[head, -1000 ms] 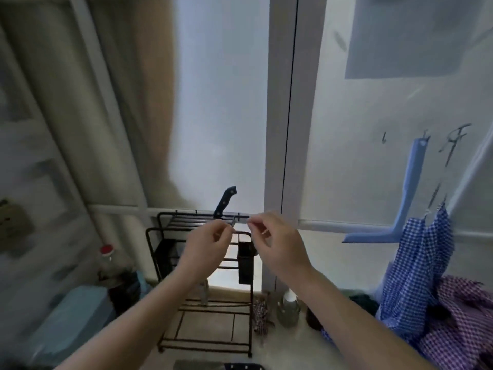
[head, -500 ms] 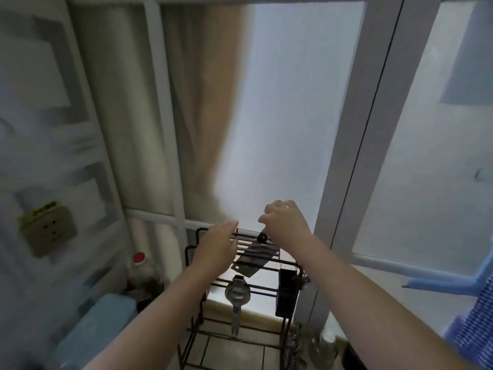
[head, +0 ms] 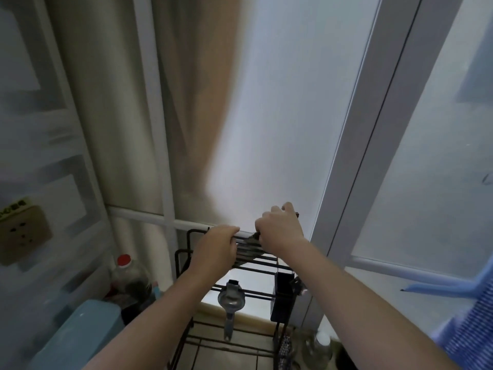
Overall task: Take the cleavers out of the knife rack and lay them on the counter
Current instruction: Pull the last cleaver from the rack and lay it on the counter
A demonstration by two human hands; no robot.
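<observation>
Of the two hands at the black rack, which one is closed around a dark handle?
The right hand: its fist wraps a dark handle above the rack. The left hand only rests on the rack's top bars.

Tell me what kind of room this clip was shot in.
Probably a home kitchen corner by a window: a black wire knife rack stands on a tiled counter, a metal strainer hangs from it, and a red-capped bottle sits beside it.

cleaver (head: 249, 245): blade mostly hidden behind left hand (head: 216, 249) | handle hidden inside right hand (head: 280, 231) | rack (head: 184, 265): base cut off
</observation>
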